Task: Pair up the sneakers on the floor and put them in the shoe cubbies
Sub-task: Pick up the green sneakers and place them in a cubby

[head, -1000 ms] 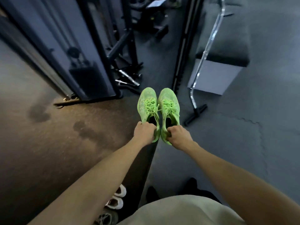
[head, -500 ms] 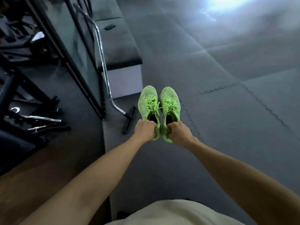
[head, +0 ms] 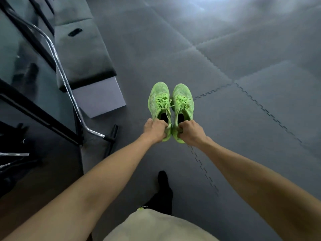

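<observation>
Head view, looking down over two outstretched bare arms: a pair of bright green sneakers is held up in the air above the floor [head: 251,119], which is covered in grey interlocking mats. The left sneaker [head: 159,101] and the right sneaker [head: 183,101] sit side by side, just touching or nearly so along their inner edges, soles down. Their long axes run parallel, toes pointing away from the person toward the top of the frame, heels toward the body. Laces are tied loosely; one loop of lace bridges the gap between the two shoes. Each shoe's dark opening shows nothing inside it.

The left hand [head: 154,130] grips the heel of the left sneaker, fingers curled over the collar. The right hand [head: 190,133] grips the heel of the right sneaker the same way, fingers curled tight around the heel rim.

To the left stands a padded bench [head: 81,54] with a pale end panel, and in front of it a chrome bar [head: 69,89] slanting down to a black foot. A dark-socked foot [head: 164,185] stands on the floor beneath the arms.
</observation>
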Motion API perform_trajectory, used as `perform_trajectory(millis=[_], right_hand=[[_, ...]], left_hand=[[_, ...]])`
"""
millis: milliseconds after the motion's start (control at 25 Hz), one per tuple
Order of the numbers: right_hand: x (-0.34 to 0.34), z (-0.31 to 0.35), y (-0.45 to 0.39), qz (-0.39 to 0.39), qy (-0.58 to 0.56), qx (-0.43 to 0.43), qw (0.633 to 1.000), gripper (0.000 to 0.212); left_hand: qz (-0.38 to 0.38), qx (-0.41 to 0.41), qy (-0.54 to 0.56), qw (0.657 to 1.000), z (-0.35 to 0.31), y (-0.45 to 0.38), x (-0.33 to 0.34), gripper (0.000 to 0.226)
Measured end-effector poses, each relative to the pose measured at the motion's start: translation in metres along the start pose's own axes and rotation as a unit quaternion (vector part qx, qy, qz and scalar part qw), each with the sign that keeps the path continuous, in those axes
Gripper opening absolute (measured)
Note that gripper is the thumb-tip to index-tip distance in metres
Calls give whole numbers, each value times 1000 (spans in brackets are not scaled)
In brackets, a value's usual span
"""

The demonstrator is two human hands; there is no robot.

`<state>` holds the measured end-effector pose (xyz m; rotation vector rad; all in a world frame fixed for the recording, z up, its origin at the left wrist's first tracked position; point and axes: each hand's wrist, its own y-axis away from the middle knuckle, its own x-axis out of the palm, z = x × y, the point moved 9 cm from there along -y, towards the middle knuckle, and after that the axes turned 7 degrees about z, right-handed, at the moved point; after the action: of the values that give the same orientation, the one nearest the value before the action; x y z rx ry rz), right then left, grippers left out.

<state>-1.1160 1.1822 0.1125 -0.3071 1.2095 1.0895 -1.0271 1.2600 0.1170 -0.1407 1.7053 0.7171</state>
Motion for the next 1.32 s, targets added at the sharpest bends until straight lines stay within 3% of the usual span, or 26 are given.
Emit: perform_trajectory(millis=[240, 680, 1000, 1320], right_hand=[[-61, -37, -141, -6, -7, 11, 1000, 21], [-186, -110, -403, -8, -17, 24, 1000, 37], [-302, -165, -607, 13, 9, -11, 1000, 5], [-395, -190, -815, 6, 18, -20, 1000, 24]], left_hand=[[4, 7, 7, 1000, 20, -160, -49, 24], [9, 21, -4, 1000, 35, -442, -158, 17], [-6, -17, 17, 1000, 43, -645, -260, 16], [-4, -47, 55, 997, 91, -851, -345, 10]])
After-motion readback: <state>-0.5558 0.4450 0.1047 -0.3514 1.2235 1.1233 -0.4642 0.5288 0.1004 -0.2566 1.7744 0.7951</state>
